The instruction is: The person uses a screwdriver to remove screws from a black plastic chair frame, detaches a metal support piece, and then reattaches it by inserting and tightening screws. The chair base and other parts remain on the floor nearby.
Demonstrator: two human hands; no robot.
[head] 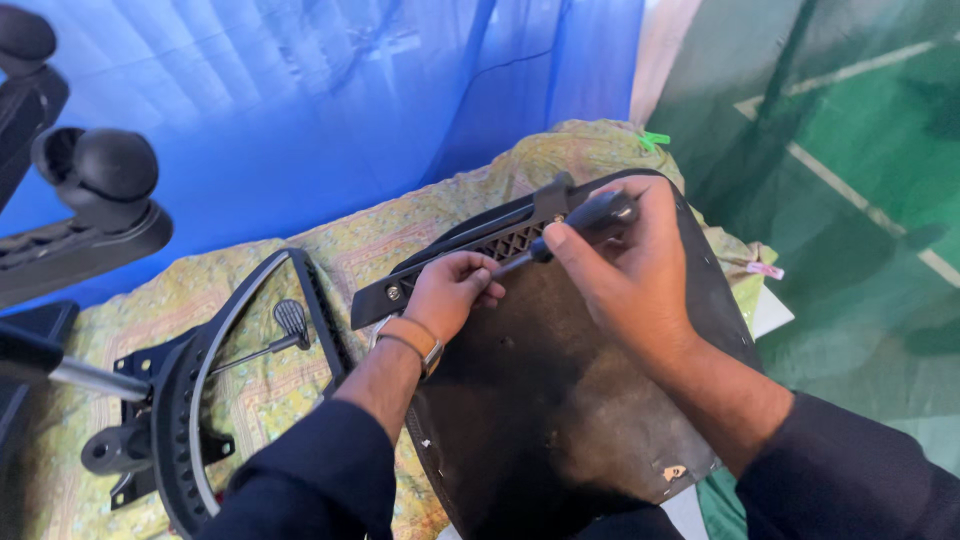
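The right hand (pixel 625 265) is wrapped shut around the black handle of a screwdriver (pixel 585 225), thumb laid along the grip, the shaft angled down-left toward a black plastic armrest bracket (pixel 455 258). The left hand (pixel 450 295) (a tan watch strap on its wrist) has its fingers curled closed over the lower edge of that bracket, pinning it against the chair seat (pixel 570 400), which lies upside down w/ its dark flat underside facing up. The seat sits on a yellow-green patterned cloth (pixel 300 370), roughly centre-right of the view. The bracket looks like stiff moulded plastic, light, w/ a gridded rib section and a bolt head near its left end; probably best gripped along the solid bar, not the thin ribs, which could flex or crack. The seat panel looks rigid and fairly heavy, broad enough that it should stay put w/o clamping, and its edges are the obvious place to take hold. The screwdriver handle looks smooth, so a full-fist grip suits it. To the left on the cloth lies a curved black chair back frame (pixel 200 400), well apart from both hands. Behind hangs blue netting (pixel 300 100).
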